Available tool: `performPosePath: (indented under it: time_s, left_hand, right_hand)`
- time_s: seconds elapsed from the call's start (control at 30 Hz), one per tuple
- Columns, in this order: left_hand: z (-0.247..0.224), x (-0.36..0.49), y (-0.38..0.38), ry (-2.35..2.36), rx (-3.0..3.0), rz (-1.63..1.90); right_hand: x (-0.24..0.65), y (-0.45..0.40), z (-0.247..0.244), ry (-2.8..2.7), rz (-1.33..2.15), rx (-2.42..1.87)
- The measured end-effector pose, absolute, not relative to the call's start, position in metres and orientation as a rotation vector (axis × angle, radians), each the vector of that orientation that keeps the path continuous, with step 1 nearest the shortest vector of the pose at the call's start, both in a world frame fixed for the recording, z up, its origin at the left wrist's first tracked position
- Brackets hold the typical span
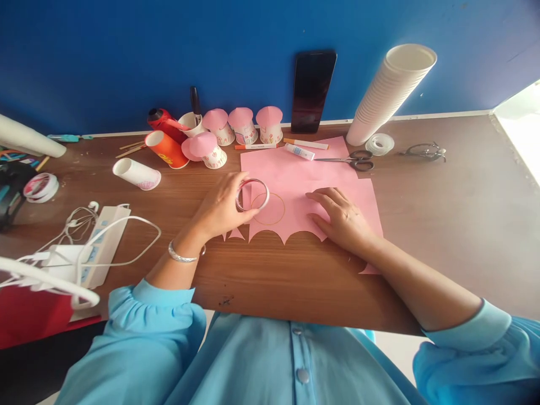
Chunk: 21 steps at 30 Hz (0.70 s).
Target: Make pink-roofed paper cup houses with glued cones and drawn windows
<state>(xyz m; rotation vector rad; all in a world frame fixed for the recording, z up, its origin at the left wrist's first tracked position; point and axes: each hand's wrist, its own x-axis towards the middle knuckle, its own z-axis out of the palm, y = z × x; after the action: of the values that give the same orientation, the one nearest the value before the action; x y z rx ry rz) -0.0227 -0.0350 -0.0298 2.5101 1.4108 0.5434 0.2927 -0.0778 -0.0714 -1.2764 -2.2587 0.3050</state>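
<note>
My left hand (225, 205) grips a roll of tape (266, 198) by its rim, with the thumb and fingers curled around it. The roll is just above a sheet of pink paper (295, 197), beside a thin circle drawn on it. Scallops are cut along the near edge of the sheet, and small pink scraps (237, 233) lie beside it. My right hand (343, 219) rests flat on the right part of the paper, fingers apart and holding nothing. At the far edge of the paper lie scissors (361, 161) and a white tube (300, 151).
Several paper cups with pink cone tops (269, 118) line the back, next to a red cup (166, 151). A phone (313, 90) leans on the blue wall, left of a tall cup stack (392, 93). Glasses (424, 151) lie right; a power strip (103, 244) with cables sits left.
</note>
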Motion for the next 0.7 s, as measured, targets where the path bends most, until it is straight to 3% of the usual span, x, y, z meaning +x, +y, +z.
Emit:
performPosePath:
  time_s: [0.7]
  left_hand:
    - [-0.054,-0.063,-0.012,1.817,2.501,0.504]
  right_hand:
    - [0.323,-0.07,-0.06,-2.313,0.156,-1.382]
